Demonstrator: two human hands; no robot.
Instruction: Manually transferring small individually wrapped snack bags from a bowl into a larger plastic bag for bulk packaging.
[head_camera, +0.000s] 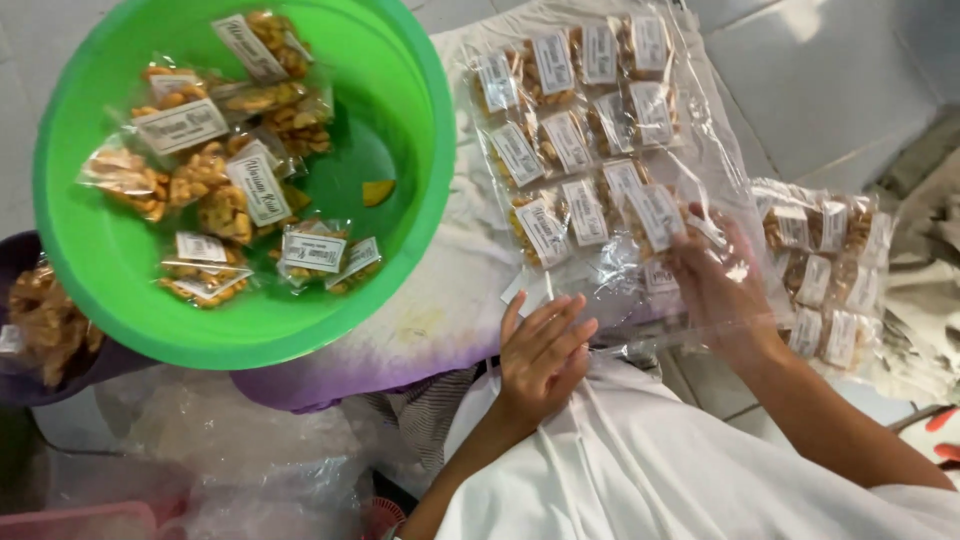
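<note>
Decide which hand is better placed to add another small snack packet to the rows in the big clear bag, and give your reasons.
Probably the right hand: it is already inside the big clear bag, fingers at the last row of small snack packets. The left hand lies flat on the bag's near edge, empty, closer to the green basin of loose packets.

Both hands (545, 350) and forearms are bare and unadorned, above a white garment (640, 470) creased with folds.

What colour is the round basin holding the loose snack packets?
Bright green; the basin shows clearly in the head view.
</note>
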